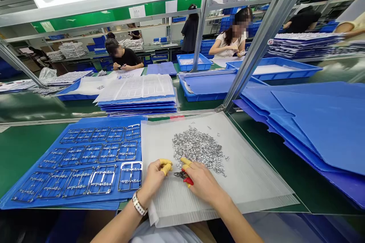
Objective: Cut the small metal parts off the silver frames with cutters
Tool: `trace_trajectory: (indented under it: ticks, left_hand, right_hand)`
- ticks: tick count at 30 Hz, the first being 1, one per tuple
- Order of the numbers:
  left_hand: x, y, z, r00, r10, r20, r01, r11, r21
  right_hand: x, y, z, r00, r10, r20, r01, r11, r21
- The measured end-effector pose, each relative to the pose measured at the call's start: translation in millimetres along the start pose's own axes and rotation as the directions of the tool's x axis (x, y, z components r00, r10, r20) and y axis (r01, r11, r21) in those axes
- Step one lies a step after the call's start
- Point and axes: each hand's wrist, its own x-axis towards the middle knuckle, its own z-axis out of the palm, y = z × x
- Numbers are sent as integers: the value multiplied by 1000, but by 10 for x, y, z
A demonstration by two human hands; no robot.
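Note:
My right hand (201, 179), with yellow finger covers, grips red-handled nippers (186, 178) whose jaws point left toward my other hand. Yellow covers are also on the fingertips of my left hand (156, 176), which are pinched together; whatever they may hold is too small to make out. Both hands are over a white foam sheet (245, 182), at the near edge of a heap of small shiny metal pieces (196, 146). To the left, rows of metal frames with script-like shapes inside (102, 179) lie on a blue sheet (59, 193).
Blue plastic sheets (322, 121) are stacked at the right. Behind the bench, a metal post (265, 34) rises near a layered stack of sheets (137, 98) and a blue tray (199, 97). Co-workers (229, 41) sit across the way.

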Motion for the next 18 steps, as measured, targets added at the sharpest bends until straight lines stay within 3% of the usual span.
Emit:
trace_trajectory:
  ticks: [8, 18]
  left_hand:
    - [10, 2, -3, 1000, -15, -23, 16, 1000, 9]
    - [-18, 81, 31, 1000, -11, 20, 9, 995, 101]
  right_hand:
    - [103, 392, -89, 977, 152, -146, -171, 977, -124]
    - [-18, 915, -151, 903, 295, -311, -331, 941, -69]
